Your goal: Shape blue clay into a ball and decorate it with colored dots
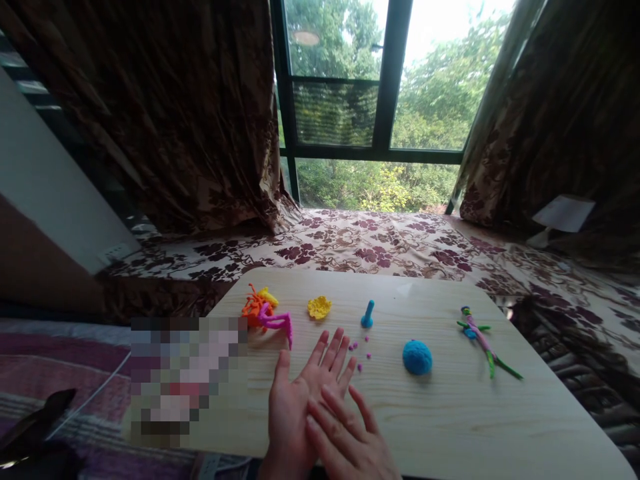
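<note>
My left hand (305, 393) lies palm up with fingers stretched out above the light wooden table (450, 427). My right hand (350, 440) rests flat across the left palm, fingers extended; whether anything lies between the palms is hidden. Just beyond the fingertips lie several tiny purple clay bits (361, 348). A blue clay ball (417, 357) sits to the right. A small blue clay peg (367, 315) stands upright farther back, beside a yellow clay flower (319, 307).
An orange, yellow and pink clay figure (265, 313) stands at the table's back left. A pink, green and blue clay stick figure (483, 340) lies at the right. A blurred patch (187, 377) covers the table's left part. Patterned bedding, curtains and a window lie behind.
</note>
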Tool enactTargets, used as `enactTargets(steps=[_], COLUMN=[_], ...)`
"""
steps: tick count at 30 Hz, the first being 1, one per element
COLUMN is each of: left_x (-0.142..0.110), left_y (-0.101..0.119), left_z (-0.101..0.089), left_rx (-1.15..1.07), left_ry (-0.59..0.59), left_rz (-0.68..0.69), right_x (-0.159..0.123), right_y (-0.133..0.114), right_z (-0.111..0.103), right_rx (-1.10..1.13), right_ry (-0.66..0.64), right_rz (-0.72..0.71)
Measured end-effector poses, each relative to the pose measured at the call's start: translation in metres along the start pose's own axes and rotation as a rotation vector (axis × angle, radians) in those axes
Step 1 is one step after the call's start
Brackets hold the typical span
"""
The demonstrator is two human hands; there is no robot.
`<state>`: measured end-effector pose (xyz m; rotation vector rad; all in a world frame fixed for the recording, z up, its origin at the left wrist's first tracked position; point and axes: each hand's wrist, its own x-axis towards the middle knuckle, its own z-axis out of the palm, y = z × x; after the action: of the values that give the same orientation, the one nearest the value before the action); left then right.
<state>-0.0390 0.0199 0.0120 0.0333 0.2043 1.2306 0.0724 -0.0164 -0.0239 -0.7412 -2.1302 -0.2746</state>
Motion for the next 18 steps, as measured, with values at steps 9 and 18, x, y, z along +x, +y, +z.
enactTargets(steps=[9,18], left_x=[-0.002,-0.003], left_y=[0.003,0.005], left_z=[0.004,0.007], left_rx=[-0.002,0.017], left_ry=[0.005,0.043], left_rz=[0.01,-0.016], right_x=[0.001,0.017], right_y=[0.003,0.012], right_z=[-0.007,-0.029], right_rx=[-0.015,0.048], right_ry=[-0.062,-0.273], right_rz=[0.037,0.145])
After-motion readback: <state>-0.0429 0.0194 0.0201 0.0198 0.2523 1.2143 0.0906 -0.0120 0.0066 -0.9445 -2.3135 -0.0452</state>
